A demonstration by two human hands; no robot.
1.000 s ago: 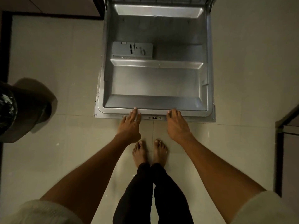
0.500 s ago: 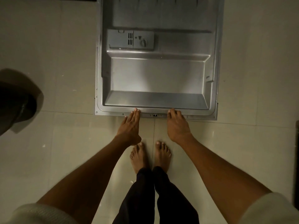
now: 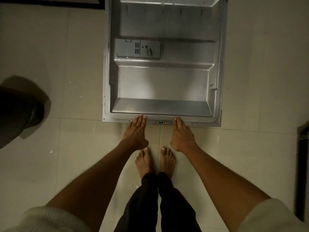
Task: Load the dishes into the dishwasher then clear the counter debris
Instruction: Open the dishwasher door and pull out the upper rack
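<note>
The dishwasher door lies folded down flat over the tiled floor, its steel inner face up, with the grey detergent dispenser on its left half. My left hand rests with straight fingers on the door's near edge, left of the latch. My right hand rests the same way on the edge right of the latch. Neither hand holds anything. The racks and dishes are out of view.
A dark round bin stands on the floor at the left. My bare feet stand just below the door's edge. A dark cabinet edge runs down the right side. Pale floor tiles lie on both sides of the door.
The view has tilted downward and the door reads lower and flatter, filling more of the frame. Both hands have stayed on its near edge with fingers straight.
</note>
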